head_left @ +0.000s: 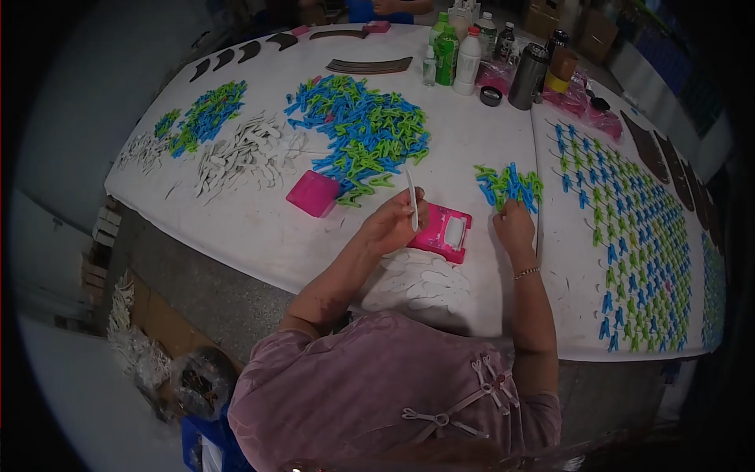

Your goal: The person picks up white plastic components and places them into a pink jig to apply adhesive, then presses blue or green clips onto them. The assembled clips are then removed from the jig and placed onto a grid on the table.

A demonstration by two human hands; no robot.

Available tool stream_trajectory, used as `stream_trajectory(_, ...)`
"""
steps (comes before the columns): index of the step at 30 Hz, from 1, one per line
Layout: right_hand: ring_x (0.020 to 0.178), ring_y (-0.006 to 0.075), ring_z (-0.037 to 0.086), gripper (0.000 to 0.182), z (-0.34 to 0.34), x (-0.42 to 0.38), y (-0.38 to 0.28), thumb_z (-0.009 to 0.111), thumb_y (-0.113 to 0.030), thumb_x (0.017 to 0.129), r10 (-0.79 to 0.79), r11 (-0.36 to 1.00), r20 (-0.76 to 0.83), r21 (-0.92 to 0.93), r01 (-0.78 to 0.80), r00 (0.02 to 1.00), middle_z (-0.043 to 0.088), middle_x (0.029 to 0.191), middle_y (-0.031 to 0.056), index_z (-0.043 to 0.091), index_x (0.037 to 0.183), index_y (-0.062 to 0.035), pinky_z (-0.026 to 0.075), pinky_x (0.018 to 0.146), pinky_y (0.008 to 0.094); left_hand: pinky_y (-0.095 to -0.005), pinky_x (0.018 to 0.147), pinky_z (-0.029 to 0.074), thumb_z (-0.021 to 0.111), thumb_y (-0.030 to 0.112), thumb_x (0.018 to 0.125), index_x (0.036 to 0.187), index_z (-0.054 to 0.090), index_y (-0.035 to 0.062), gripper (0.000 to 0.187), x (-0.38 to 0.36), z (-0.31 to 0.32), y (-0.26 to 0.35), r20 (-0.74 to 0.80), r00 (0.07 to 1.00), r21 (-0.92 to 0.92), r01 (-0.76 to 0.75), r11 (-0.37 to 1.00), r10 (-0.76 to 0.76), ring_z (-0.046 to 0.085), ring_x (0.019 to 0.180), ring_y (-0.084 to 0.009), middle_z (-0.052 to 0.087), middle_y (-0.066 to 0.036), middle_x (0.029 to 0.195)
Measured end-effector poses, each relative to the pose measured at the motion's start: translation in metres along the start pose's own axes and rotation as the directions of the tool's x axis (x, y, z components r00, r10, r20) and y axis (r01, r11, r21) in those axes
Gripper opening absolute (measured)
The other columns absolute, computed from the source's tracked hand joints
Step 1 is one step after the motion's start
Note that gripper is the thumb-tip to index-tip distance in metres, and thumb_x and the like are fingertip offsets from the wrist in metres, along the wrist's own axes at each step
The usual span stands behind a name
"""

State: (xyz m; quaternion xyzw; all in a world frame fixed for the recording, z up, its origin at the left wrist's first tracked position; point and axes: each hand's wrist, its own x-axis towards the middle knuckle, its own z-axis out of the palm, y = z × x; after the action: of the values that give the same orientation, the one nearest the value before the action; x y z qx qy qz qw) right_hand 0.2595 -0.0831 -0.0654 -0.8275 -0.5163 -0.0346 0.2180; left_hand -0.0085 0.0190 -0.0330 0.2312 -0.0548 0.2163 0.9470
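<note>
My left hand [395, 222] is closed on a thin white strip [411, 201], holding it upright above the left end of a bright pink fixture [445, 234]. A white oblong piece [454, 233] sits on the right part of that fixture. At the near edge of a small heap of blue and green clothespins [503, 186], my right hand [515, 228] has its fingers closed; what they grip is hidden. Flat white pieces [429, 285] lie between the fixture and my body. A pink box [313, 193] stands to the left of my left hand.
A large clothespin heap [362, 126] lies ahead, with white strips [240, 153] to its left. Rows of clothespins [641, 236] cover the right table. Bottles [469, 59] and a dark flask [528, 75] stand at the back. Another person's blue sleeve [362, 11] shows across the table.
</note>
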Motion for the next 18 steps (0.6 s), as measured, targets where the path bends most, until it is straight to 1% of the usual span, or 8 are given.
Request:
stream_trajectory(2,0.082,0.0350,0.061,0.026,-0.006,-0.001,-0.008,0.063,-0.013,0.075,0.010,0.999,-0.022,0.048,-0.009,1.000,0.058,0.092,0.0167,0.054,0.098,-0.0040,0.051,0.066,0.0459,-0.0271,0.082,0.039,0.063,0.005,0.078,0.104,0.050,0.0095,0.029,0.000,0.002,0.000,-0.004,1.000,0.009,0.003,1.000,-0.003,0.046,0.081,-0.0125,0.047,-0.001,0.081)
stream_trajectory(4,0.082,0.0353,0.061,0.024,-0.009,0.001,-0.013,0.062,-0.010,0.075,-0.095,0.993,-0.065,0.060,0.099,0.993,0.058,0.092,0.0172,0.053,0.096,-0.0034,0.051,0.067,0.0462,-0.0268,0.082,0.039,0.063,0.005,0.078,0.104,0.051,0.0095,0.029,0.001,0.005,-0.003,-0.001,1.000,0.009,0.022,1.000,-0.022,0.047,0.081,-0.0125,0.047,-0.001,0.081)
stream_trajectory(8,0.082,0.0360,0.061,0.026,0.010,0.010,0.005,0.063,-0.011,0.075,-0.078,0.995,-0.040,0.066,0.080,0.996,0.058,0.093,0.0176,0.053,0.099,-0.0038,0.051,0.067,0.0468,-0.0255,0.080,0.039,0.064,0.004,0.077,0.103,0.053,0.0093,0.029,0.000,0.008,-0.004,-0.035,0.999,0.109,0.013,0.994,-0.009,0.047,0.080,-0.0120,0.049,-0.001,0.080)
stream_trajectory(10,0.084,0.0363,0.061,0.029,0.007,0.009,0.006,0.063,-0.011,0.076,-0.071,0.997,0.114,0.018,0.069,0.991,0.058,0.096,0.0176,0.053,0.102,-0.0047,0.052,0.067,0.0471,-0.0253,0.079,0.039,0.065,0.004,0.077,0.103,0.053,0.0095,0.029,-0.001,0.011,-0.003,-0.041,0.999,0.140,0.010,0.990,-0.005,0.048,0.080,-0.0117,0.050,-0.001,0.080)
stream_trajectory(12,0.084,0.0361,0.061,0.028,0.000,0.007,-0.001,0.062,-0.011,0.076,-0.028,0.998,0.080,0.057,0.023,0.996,0.058,0.097,0.0177,0.054,0.103,-0.0054,0.052,0.067,0.0470,-0.0269,0.077,0.040,0.066,0.005,0.076,0.103,0.054,0.0096,0.030,-0.002,0.015,-0.004,-0.128,0.991,0.271,0.010,0.962,0.026,0.050,0.079,-0.0120,0.052,-0.001,0.082)
stream_trajectory(13,0.084,0.0360,0.062,0.028,-0.003,0.006,-0.005,0.062,-0.011,0.076,0.013,0.995,0.047,0.100,-0.017,0.999,0.058,0.097,0.0178,0.054,0.103,-0.0061,0.052,0.067,0.0469,-0.0269,0.077,0.040,0.066,0.005,0.076,0.103,0.054,0.0096,0.030,-0.001,0.017,-0.005,-0.127,0.992,0.268,0.013,0.963,0.022,0.050,0.079,-0.0120,0.052,-0.001,0.082)
stream_trajectory(16,0.084,0.0355,0.060,0.023,0.001,0.011,-0.007,0.063,-0.012,0.077,0.002,0.999,0.045,0.051,-0.005,0.999,0.058,0.096,0.0167,0.052,0.096,-0.0066,0.050,0.068,0.0458,-0.0269,0.078,0.042,0.066,0.003,0.075,0.106,0.054,0.0093,0.034,0.001,0.029,-0.009,-0.177,0.983,0.331,0.020,0.943,0.041,0.053,0.080,-0.0127,0.054,0.000,0.085)
stream_trajectory(18,0.084,0.0358,0.060,0.022,0.001,0.013,-0.004,0.063,-0.012,0.077,-0.022,0.999,0.071,0.042,0.019,0.997,0.058,0.096,0.0166,0.053,0.096,-0.0069,0.050,0.068,0.0462,-0.0260,0.081,0.043,0.064,0.000,0.075,0.107,0.053,0.0090,0.035,0.002,0.040,-0.012,-0.272,0.958,0.399,0.028,0.916,0.089,0.054,0.081,-0.0119,0.056,0.001,0.087)
